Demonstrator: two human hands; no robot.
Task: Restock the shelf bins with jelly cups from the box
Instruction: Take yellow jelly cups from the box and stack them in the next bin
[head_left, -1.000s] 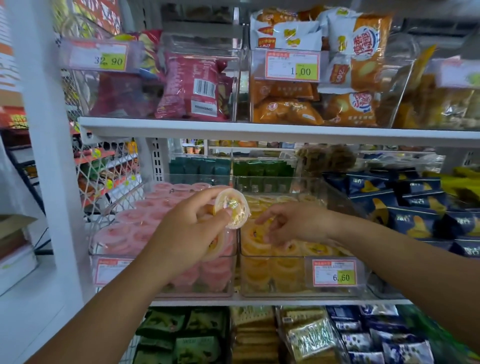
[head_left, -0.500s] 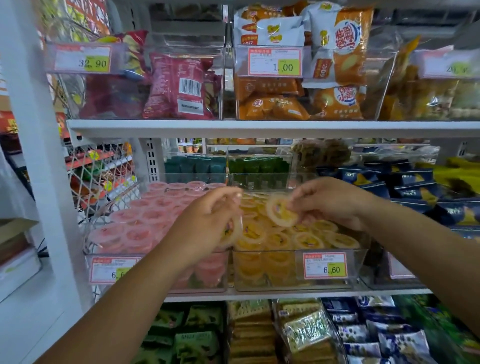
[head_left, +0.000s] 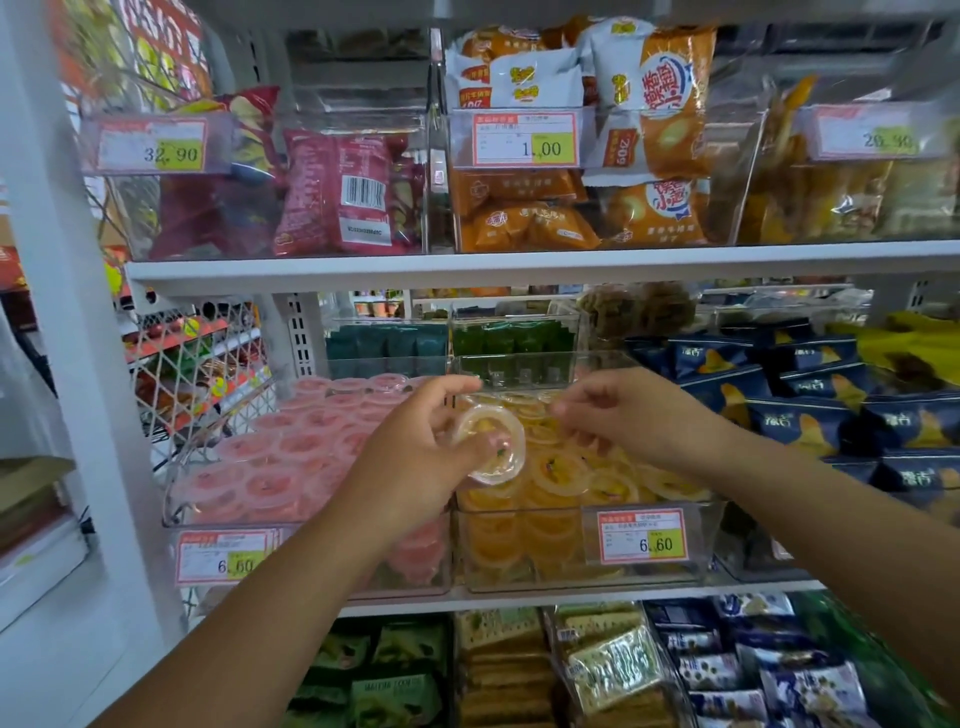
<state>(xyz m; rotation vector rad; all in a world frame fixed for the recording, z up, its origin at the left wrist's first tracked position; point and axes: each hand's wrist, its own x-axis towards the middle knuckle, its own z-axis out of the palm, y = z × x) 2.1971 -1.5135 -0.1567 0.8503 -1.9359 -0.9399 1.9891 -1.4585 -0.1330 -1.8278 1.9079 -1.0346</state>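
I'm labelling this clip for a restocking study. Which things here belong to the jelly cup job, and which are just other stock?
Part of the job:
- yellow jelly cup held in the left hand
- right hand
- yellow jelly bin
- pink jelly bin

Just other stock:
- orange snack bags
- red packets
- dark blue packets
- green packets

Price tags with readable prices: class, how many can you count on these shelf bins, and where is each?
5: top shelf left, middle, right; jelly shelf, pink bin, yellow bin. Others may be hidden.

clear glossy plastic bin (head_left: 519, 561), matt white shelf (head_left: 519, 267)
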